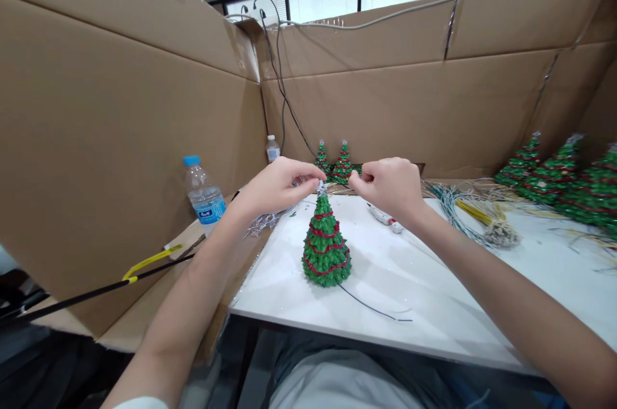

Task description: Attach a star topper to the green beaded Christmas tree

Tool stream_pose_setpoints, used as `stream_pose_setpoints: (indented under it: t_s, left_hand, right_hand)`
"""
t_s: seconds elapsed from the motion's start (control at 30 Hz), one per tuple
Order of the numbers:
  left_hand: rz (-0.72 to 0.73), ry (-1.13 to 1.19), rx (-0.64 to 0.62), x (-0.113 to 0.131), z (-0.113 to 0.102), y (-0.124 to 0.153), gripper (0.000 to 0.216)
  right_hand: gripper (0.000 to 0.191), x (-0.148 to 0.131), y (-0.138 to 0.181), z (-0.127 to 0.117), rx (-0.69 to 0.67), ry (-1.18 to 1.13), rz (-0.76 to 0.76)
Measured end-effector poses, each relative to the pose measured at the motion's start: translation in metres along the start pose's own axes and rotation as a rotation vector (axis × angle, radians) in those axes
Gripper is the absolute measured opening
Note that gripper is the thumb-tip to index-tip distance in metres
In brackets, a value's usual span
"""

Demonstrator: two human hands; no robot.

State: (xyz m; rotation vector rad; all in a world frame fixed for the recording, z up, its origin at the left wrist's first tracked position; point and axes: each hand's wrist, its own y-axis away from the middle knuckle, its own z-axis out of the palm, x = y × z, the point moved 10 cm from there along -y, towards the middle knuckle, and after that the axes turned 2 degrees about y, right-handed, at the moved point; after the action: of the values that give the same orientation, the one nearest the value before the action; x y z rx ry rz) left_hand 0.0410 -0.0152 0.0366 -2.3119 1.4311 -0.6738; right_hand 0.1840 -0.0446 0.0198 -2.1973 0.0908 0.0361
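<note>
A miniature Christmas tree [326, 248], green with wavy red garland bands, stands upright on the white table [434, 306] in front of me. My left hand [289, 182] is closed at its tip, thumb and forefinger pinching the clear silvery topper [322, 188]. To the right of the tip and apart from it, my right hand [389, 185] is closed with thumb and forefinger together. Whatever it may hold is too small or hidden to make out. From under the tree's base a thin dark wire [371, 309] runs to the right along the tabletop.
Two more small trees [342, 164] stand behind, with several others [554, 171] at right. A hot glue gun [384, 216] lies beyond my right wrist. Wire bundles [463, 209] lie right of it. A water bottle [205, 193] stands left, near the cardboard wall [144, 107].
</note>
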Motion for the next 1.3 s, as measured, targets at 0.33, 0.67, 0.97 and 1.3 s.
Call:
stream_pose_setpoints:
  t_s: [0.33, 0.67, 0.97, 1.3]
  left_hand:
    - [0.011, 0.045, -0.022, -0.006, 0.005, -0.004, 0.026]
    - [0.013, 0.079, -0.037, -0.007, 0.007, -0.005, 0.026]
    - [0.054, 0.031, -0.015, -0.004, 0.007, -0.005, 0.027]
    - [-0.043, 0.074, -0.112, -0.005, 0.009, 0.000, 0.035]
  right_hand:
    - [0.041, -0.020, 0.012, -0.048, 0.337, 0.082, -0.173]
    - [0.040, -0.055, 0.042, -0.066, 0.626, 0.145, -0.407]
    - [0.044, -0.049, 0.037, -0.053, 0.631, 0.064, -0.519]
    - [0.040, -0.070, 0.032, -0.045, 0.569, 0.097, -0.686]
